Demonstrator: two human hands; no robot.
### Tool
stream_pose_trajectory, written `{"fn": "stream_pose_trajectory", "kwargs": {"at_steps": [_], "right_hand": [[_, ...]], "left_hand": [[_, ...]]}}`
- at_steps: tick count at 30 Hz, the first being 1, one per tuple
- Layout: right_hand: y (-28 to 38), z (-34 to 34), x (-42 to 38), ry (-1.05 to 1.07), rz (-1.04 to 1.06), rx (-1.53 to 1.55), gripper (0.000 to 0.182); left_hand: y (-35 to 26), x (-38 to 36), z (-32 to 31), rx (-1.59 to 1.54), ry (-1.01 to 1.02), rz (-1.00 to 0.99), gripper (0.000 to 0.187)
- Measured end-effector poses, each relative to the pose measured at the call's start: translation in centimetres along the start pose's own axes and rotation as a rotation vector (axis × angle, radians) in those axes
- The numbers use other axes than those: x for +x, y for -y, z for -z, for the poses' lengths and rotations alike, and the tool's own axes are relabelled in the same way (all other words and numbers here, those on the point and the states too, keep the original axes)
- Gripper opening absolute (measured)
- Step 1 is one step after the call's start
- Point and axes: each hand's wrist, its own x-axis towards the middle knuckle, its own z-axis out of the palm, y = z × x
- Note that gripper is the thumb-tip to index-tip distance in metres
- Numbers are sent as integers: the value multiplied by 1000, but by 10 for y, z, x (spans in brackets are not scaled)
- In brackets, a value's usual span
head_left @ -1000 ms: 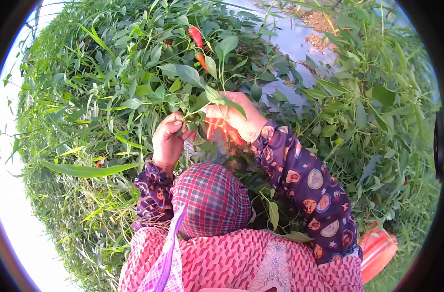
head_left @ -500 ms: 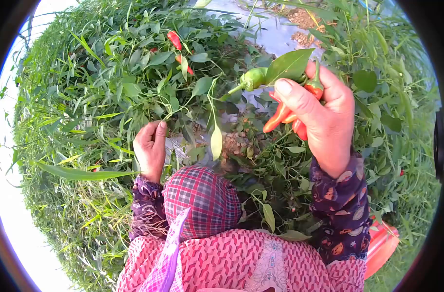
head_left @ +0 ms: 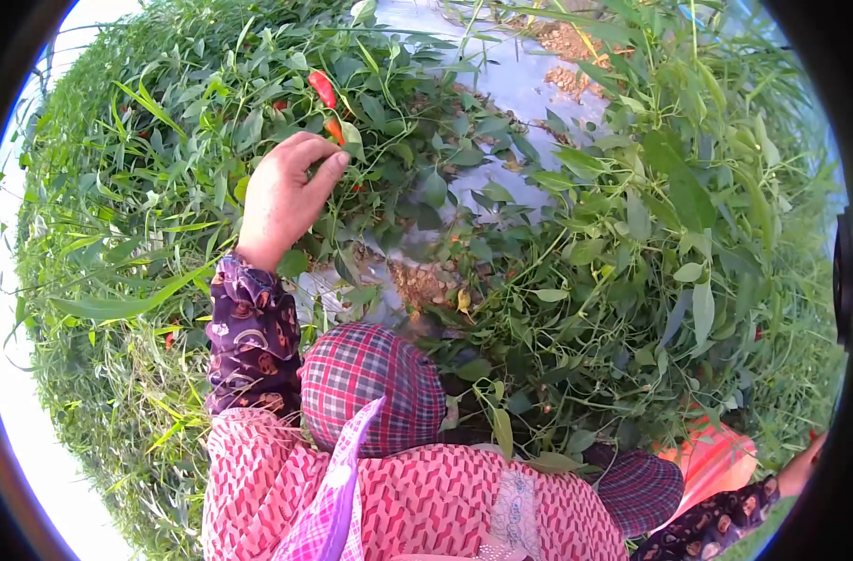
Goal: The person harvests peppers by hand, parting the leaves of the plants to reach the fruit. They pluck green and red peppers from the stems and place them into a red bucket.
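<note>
My left hand [head_left: 291, 192] reaches into the pepper plants, thumb and fingers pinched together at an orange-red chili pepper [head_left: 334, 130]. The fingers hide the lower part of that pepper. Just above it hangs a bright red chili pepper [head_left: 322, 89], and a pale green leaf [head_left: 352, 140] lies beside the fingertips. My right hand [head_left: 802, 469] is far out at the lower right, beyond an orange-red bag or container [head_left: 716, 458]. The dark rim of the view cuts off its fingers, so what they hold cannot be seen.
Dense pepper plants [head_left: 174, 140] fill the left side, with more foliage [head_left: 623, 252] on the right. Between them run grey plastic sheeting [head_left: 501, 75] and bare soil [head_left: 567, 70]. A checked sleeve or cloth [head_left: 642, 491] lies near the orange-red container.
My left hand has moved up to the hanging peppers. My right hand, which held red and green peppers with a leaf, has swung down to the lower right edge.
</note>
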Motion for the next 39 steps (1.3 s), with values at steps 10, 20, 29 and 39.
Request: {"fn": "stream_pose_trajectory", "kwargs": {"at_steps": [10, 20, 29, 39], "right_hand": [[-88, -46, -148, 351, -587, -110, 35], [-10, -14, -59, -229, -368, 110, 20], [361, 70, 22, 421, 197, 1603, 25], [717, 86, -87, 1013, 449, 1718, 45]], "left_hand": [[13, -31, -25, -63, 300, 30, 24], [63, 35, -14, 526, -135, 237, 38], [39, -8, -17, -139, -612, 48, 10], [19, -38, -15, -195, -639, 14, 12]]}}
